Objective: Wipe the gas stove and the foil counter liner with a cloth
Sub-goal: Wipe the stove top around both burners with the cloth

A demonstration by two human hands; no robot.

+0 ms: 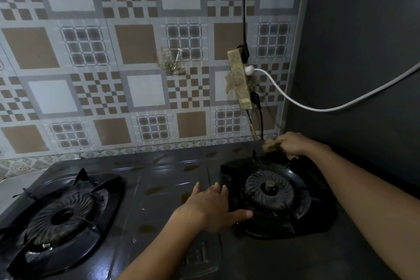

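Observation:
A dark two-burner gas stove [163,179] fills the lower view, its top spotted with brown stains. My right hand [293,143] grips a crumpled brownish cloth [271,145] at the stove's back right corner, behind the right burner [270,190]. My left hand [213,207] lies flat with straight fingers on the stove top, fingertips against the left side of the right burner's pan support [227,179]. The left burner [61,216] sits uncovered at the lower left. A strip of patterned foil liner [20,167] shows behind the stove at the left.
A tiled backsplash rises behind the stove. A taped power strip [239,79] hangs on it above the right burner, with a black cord [244,7] going up and a white cable [318,107] sweeping right. A dark wall [363,52] closes the right side.

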